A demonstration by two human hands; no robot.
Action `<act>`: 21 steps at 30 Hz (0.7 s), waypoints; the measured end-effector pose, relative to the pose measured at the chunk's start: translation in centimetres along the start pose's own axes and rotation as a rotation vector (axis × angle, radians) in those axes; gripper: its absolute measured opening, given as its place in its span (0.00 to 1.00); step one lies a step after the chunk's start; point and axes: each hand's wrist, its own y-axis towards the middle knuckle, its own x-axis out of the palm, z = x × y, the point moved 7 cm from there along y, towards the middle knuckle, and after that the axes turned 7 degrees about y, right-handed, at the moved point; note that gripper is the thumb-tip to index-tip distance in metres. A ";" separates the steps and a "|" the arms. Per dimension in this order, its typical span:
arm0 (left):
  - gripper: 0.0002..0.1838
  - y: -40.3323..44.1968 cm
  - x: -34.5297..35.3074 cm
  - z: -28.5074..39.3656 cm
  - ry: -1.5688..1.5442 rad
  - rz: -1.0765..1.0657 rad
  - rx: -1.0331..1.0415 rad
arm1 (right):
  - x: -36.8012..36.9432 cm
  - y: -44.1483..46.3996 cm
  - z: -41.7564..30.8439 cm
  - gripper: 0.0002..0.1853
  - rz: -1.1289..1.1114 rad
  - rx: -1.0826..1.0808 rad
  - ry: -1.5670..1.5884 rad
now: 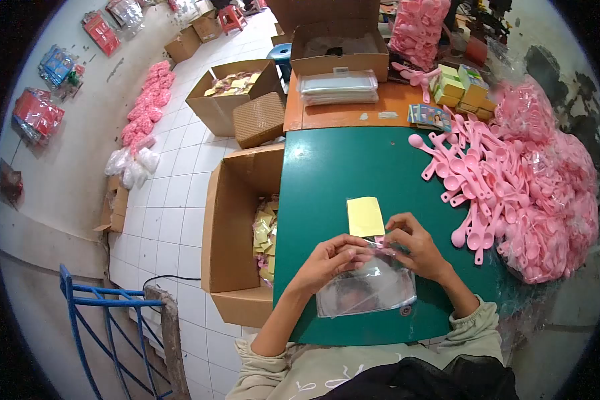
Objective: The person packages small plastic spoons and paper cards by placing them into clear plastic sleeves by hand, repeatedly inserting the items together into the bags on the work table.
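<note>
A stack of clear plastic bags [367, 293] lies on the green table before me. My left hand [337, 260] is closed, its fingertips pinching the top edge of a clear bag. Across from it, my right hand [417, 248] has its thumb and fingers curled together at the same bag's edge. Just beyond the fingers is a yellow card [365, 217], lying flat. A small pink piece [379, 240] shows between the card and my right fingertips; the rest of it is hidden.
Loose pink spoons [473, 170] and bagged spoons [547, 200] are heaped on the right. Left of the green table [340, 160], an open carton [233, 220] holds yellow-carded packs. Farther back are stacked plastic bags [340, 87], an open box [340, 63] and small yellow-green boxes [463, 87].
</note>
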 end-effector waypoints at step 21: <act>0.07 0.4 -0.2 1.3 0.796 0.373 0.218 | 1.8 -1.5 4.8 0.04 0.211 0.426 0.739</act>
